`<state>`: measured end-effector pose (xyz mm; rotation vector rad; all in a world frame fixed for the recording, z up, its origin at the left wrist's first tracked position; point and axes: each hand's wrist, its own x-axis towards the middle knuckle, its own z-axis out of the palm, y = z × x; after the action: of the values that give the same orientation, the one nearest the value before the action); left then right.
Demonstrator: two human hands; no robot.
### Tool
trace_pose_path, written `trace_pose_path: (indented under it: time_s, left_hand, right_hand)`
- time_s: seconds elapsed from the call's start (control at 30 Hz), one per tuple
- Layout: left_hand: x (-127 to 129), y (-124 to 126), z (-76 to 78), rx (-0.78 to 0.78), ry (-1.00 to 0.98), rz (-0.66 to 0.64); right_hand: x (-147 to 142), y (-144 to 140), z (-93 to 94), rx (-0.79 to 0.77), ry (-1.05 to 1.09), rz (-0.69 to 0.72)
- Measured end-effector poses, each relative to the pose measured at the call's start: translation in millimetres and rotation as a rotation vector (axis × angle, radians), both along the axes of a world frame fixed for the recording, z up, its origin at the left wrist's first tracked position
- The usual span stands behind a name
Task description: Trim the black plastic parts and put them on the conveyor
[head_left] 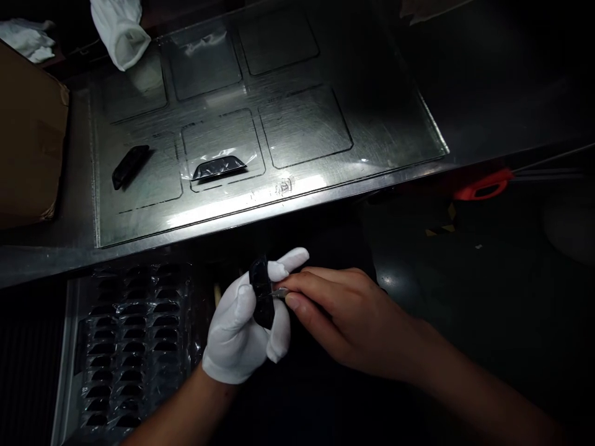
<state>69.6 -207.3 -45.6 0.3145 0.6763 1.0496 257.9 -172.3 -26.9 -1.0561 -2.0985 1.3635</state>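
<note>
Holding a small black part [261, 300] upright in your gloved left hand [246, 328], you have its fingers [279, 337] curled around the piece, with the thumb on the near side and the forefinger stretched out above it. Your bare right hand [346, 316] comes in from the right, its fingers [302, 291] pinched tight on a thin metal tool [279, 292] whose tip touches the right edge of the black part. Both hands sit close together in the dark space in front of the worktop [288, 124].

Just left of your gloved hand lies a tray [130, 347] filled with rows of dark curved pieces, covered with a shiny clear film. Beyond the hands runs the front edge of the metal worktop, on which a clear sheet marked with outlined rectangles is laid. In one outline near the middle rests a black part wrapped in clear plastic [218, 167]; to its left, in the neighbouring outline, lies a bare black part [130, 166], tilted.

At the far left stands a cardboard box [30, 136], touching the worktop's left side. A white glove [121, 31] hangs over the sheet's far corner, and a crumpled white cloth [28, 38] lies behind the box. To the right, well apart from your hands, an orange handle [483, 186] shows in the shadow.
</note>
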Motion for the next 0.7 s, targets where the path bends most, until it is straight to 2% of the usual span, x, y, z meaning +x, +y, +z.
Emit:
trace_pose_path:
  time_s: [0.1, 0.13, 0.2, 0.27, 0.33, 0.53, 0.7]
  left_hand:
    - [-2, -1, -1.4, 0.042, -0.003, -0.012]
    - [-3, -1, -2.0, 0.056, -0.007, -0.025]
    - [-4, -2, -3.1, 0.067, 0.002, -0.047]
    - [-4, -2, -3.9, 0.081, 0.012, -0.049]
    - [-4, -3, -4.4, 0.099, 0.009, -0.037]
    - [-2, -7, -2.6, 0.089, -0.027, -0.088]
    - [-2, -6, 6.2, 0.034, 0.096, -0.153]
  right_hand:
    - [9, 5, 8.3, -0.056, 0.085, 0.101]
    - [15, 8, 11.5, -0.075, 0.136, 0.094]
    - [26, 16, 17.1, -0.089, 0.206, -0.03]
    - [35, 23, 20.1, -0.042, 0.179, -0.203]
    - [39, 29, 20.1, 0.049, 0.092, -0.253]
    - [28, 35, 20.6, 0.319, -0.049, -0.044]
    - [26, 40, 34.8, 0.344, -0.226, 0.078]
